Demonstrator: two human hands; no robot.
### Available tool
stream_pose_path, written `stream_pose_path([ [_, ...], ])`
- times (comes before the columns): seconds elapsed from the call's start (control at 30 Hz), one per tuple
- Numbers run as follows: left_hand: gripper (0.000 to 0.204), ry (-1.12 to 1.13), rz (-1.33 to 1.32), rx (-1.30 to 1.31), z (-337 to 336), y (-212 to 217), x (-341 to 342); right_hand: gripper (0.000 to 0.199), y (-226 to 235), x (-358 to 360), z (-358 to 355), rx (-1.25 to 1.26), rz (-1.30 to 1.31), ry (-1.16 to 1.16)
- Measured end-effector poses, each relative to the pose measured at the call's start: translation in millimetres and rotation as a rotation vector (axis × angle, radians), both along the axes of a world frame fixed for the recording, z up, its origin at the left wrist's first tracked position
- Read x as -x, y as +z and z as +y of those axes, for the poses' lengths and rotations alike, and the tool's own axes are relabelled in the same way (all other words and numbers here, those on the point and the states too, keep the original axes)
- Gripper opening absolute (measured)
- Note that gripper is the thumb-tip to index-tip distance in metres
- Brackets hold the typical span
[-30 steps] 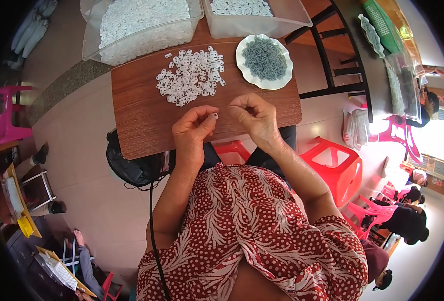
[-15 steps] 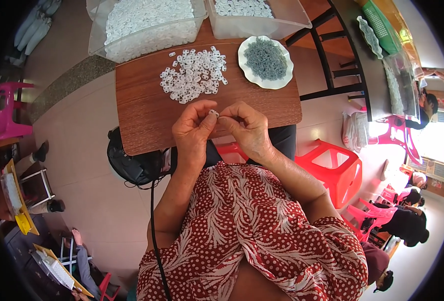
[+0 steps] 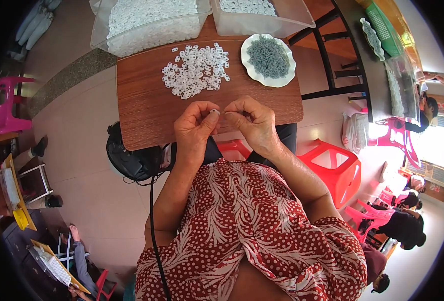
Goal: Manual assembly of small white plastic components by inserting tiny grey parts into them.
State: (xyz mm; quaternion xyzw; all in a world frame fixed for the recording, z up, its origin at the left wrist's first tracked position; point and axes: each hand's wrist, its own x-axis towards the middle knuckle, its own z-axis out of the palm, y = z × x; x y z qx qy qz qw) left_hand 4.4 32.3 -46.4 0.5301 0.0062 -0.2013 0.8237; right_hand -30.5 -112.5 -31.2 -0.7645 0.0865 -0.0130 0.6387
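Observation:
My left hand [image 3: 194, 128] pinches a small white plastic piece [image 3: 214, 111] between thumb and forefinger, above the near edge of a brown wooden table [image 3: 147, 100]. My right hand [image 3: 252, 123] meets it fingertip to fingertip, its fingers pinched together; what they hold is too small to tell. Beyond the hands lies a loose pile of white plastic pieces [image 3: 194, 70] on the table. A white scalloped dish [image 3: 285, 76] with small grey metal parts [image 3: 268, 56] stands at the right.
Two clear bins of white pieces [image 3: 147, 22] [image 3: 262, 12] stand at the table's far edge. A black bag [image 3: 134, 160] with a cable sits at the left, a red stool [image 3: 335, 168] at the right. Other people sit at the far right and lower left.
My two hands have come closer together over the table's near edge, until the fingertips meet at the white piece. The pile and the dish have not moved.

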Motion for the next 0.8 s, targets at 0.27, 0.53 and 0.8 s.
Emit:
stream_pose_path([
  [0.27, 0.011, -0.033, -0.028, -0.016, 3.0, -4.8, 2.8, 0.006, -3.2, 0.5, 0.1, 0.097, -0.008, 0.041],
  [0.53, 0.008, -0.038, -0.174, -0.203, 5.0, -5.8, 4.1, 0.007, 0.5, 0.8, -1.1, 0.251, -0.104, 0.056],
  [0.8, 0.012, -0.057, -0.104, -0.11, 8.5, -12.1, 2.8, 0.01, 4.5, -1.8, 0.7, 0.359, -0.191, 0.089],
])
